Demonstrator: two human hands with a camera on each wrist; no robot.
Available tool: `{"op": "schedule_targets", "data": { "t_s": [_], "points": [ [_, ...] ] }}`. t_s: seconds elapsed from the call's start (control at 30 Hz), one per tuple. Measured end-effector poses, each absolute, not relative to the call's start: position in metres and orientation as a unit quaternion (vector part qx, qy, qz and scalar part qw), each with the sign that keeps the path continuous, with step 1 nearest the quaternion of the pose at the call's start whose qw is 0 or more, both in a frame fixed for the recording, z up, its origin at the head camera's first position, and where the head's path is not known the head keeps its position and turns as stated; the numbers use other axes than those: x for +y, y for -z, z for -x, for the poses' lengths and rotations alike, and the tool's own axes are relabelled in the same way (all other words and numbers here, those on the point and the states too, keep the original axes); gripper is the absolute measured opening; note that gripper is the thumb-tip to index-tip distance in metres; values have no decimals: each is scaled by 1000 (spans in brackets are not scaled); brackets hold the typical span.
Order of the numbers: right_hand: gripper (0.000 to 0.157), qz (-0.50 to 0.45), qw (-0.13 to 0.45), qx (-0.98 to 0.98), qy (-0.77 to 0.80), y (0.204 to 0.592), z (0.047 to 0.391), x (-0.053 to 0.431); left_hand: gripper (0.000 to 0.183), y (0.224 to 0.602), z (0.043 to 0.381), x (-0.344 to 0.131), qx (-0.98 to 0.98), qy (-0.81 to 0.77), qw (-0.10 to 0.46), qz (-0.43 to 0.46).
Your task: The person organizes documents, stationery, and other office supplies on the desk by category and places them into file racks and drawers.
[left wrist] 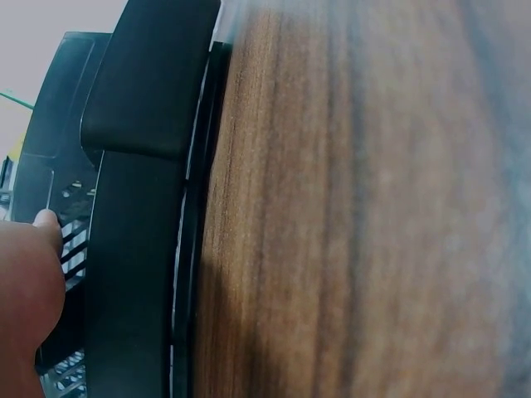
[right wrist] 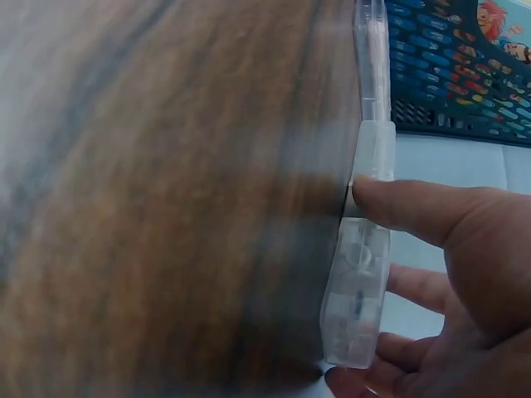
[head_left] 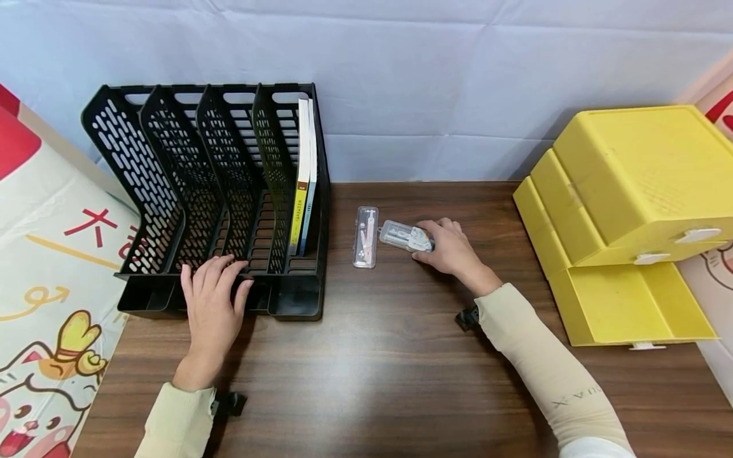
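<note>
My left hand point(head_left: 213, 305) rests over the front lip of a black file organizer point(head_left: 294, 305), fingers loosely bent. Its thumb shows beside the organizer's black front in the left wrist view. On the table's far half, my right hand point(head_left: 446, 249) pinches a small translucent white plastic piece point(head_left: 420, 240) between thumb and fingers. That piece adjoins a flat clear case point(head_left: 395, 233) with a small loop at its left end. Left of it lies a clear box with a pink compass point(head_left: 366, 237). The right wrist view shows the translucent piece point(right wrist: 357, 290) edge-on, close over the wood.
Two thin books point(head_left: 303, 184) stand in the organizer's rightmost slot. On the right is a yellow stack of drawers point(head_left: 647, 178), its bottom drawer point(head_left: 635, 302) pulled out. A white cloth point(head_left: 412, 83) hangs behind the brown wooden table point(head_left: 366, 381).
</note>
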State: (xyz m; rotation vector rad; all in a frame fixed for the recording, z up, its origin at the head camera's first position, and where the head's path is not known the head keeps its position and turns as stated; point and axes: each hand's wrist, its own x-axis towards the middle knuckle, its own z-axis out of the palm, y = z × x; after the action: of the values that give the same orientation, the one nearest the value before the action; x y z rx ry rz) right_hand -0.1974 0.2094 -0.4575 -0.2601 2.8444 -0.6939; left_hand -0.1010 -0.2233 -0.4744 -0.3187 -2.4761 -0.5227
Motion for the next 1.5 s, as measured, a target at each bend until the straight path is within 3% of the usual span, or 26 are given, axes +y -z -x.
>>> {"op": "schedule_targets", "data": {
  "t_s": [0.23, 0.93, 1.5],
  "points": [
    [63, 96, 100, 961, 240, 458, 199, 210, 33, 475, 100, -223, -929, 194, 290, 120],
    [58, 128, 169, 929, 304, 439, 196, 234, 32, 474, 102, -222, -928, 201, 292, 119],
    [55, 161, 155, 942, 250, 398, 168, 272, 31, 475, 101, -221, -924, 199, 302, 122]
  ]
}}
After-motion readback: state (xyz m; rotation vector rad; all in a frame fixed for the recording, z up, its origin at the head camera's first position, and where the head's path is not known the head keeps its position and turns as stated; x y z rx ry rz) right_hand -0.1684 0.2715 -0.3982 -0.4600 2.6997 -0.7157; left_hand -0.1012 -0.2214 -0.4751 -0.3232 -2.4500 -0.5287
